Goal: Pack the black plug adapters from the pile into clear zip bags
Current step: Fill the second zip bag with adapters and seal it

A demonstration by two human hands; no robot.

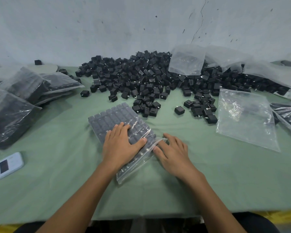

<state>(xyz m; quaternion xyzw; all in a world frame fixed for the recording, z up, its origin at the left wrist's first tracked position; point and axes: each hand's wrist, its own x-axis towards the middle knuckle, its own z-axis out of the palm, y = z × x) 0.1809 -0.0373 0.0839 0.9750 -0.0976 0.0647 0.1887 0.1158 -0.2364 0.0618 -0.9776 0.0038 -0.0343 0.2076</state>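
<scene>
Green cloth covers the table (57, 182); on it, before the loose pile of black plug adapters (149, 78), lies a clear plastic zip bag (111, 118) filled with neat rows. Your left hand (119, 145) presses flat on it, fingers straight, likely steadying the rows, while your right hand (173, 153), fingers extended, rests on its mouth, probably to seal it.

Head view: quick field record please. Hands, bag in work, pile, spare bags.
left hand: flat, pressing on the filled bag
right hand: fingers flat on that bag's mouth end
filled bag: adapters in rows inside, lying on green cloth
pile: loose black adapters, behind the filled bag
empty bag: flat, right of the hands
packed bags: stacked at left
</scene>
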